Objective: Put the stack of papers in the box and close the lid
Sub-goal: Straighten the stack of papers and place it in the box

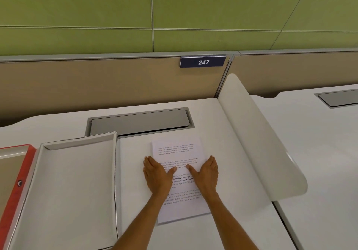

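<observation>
The stack of papers lies flat on the bench, just right of the open box. The left hand and right hand rest open, palms down at its side edges (squaring it, apparently). Pickup not yet made. The next move calls for gripping both edges and lifting the papers left into the box.

surface: white table | on it: open white box at left, printed stack of papers just right of it | recessed grey hatch behind
</observation>
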Available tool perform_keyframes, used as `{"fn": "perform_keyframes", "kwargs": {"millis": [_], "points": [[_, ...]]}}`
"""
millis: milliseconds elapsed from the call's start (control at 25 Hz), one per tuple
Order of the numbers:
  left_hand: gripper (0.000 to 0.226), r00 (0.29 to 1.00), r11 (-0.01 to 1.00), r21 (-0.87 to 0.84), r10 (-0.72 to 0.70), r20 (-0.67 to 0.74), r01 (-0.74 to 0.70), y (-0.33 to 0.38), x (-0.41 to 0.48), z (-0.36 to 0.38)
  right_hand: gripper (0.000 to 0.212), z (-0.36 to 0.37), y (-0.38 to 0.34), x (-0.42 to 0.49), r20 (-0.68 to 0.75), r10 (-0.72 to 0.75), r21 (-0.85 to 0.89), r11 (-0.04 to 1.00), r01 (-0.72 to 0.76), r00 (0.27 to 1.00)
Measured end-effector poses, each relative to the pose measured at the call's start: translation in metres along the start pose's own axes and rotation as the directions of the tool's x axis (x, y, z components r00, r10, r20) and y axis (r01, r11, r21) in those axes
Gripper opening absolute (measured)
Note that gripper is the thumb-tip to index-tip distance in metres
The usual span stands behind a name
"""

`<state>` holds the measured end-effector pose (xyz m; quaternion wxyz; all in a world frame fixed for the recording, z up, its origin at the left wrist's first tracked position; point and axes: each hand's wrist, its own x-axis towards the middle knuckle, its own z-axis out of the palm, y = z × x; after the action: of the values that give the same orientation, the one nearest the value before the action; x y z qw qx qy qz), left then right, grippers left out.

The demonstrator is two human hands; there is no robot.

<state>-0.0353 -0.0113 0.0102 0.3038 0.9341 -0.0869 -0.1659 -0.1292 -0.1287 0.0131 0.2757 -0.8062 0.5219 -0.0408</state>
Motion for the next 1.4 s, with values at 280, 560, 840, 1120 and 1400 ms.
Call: {"fn": "perform_keyframes", "kwargs": {"millis": [280,560,840,1120,1400], "points": [[0.091,0.924,0.922,0.08,-0.383,0.024,0.38,0.03,0.0,-0.012,0.091,-0.008,-0.016,0.003,-0.006,0.222,-0.066,0.973,-0.222,0.975],[0.089,0.848,0.857,0.041,-0.515,0.122,0.514,0.04,0.009,-0.019,0.077,-0.023,-0.016,0.022,0.168,0.262,0.053,0.96,-0.274,0.95],[0.076,0.863,0.874,0.145,-0.483,0.149,0.464,0.039,0.014,-0.019,0.072,-0.021,-0.021,0.021,0.183,0.229,0.11,0.962,-0.251,0.956],[0.078,0.913,0.91,-0.157,-0.346,0.217,0.383,0.037,0.006,-0.019,0.082,-0.027,-0.015,0.021,0.245,0.109,0.207,0.965,-0.162,0.963],[0.089,0.937,0.934,-0.123,-0.318,0.146,0.336,0.022,-0.003,-0.019,0.09,-0.016,-0.013,0.007,0.12,0.134,0.067,0.987,-0.143,0.984]]}}
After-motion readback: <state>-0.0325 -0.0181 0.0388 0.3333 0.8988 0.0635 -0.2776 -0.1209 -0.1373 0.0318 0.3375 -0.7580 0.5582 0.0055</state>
